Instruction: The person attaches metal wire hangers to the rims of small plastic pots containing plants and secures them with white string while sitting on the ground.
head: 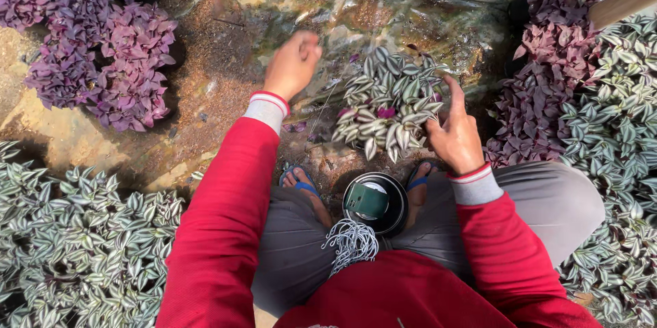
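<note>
A small plant with silver-green striped leaves and purple undersides [391, 102] sits on the ground just ahead of my feet. A sheet of clear plastic [363, 6] spreads under and behind it. My left hand [293, 64] reaches to the plant's left with its fingers curled at the plastic's edge; whether they pinch it is unclear. My right hand [453, 129] rests against the plant's right side, its index finger raised and touching the leaves. Both sleeves are red with grey cuffs.
A black round holder with a green tape roll [375, 201] and a bundle of white strings [350, 242] lie between my knees. Purple plants [102, 47] stand far left and right [547, 75]. Striped-leaf plants fill near left [75, 239] and right [616, 136].
</note>
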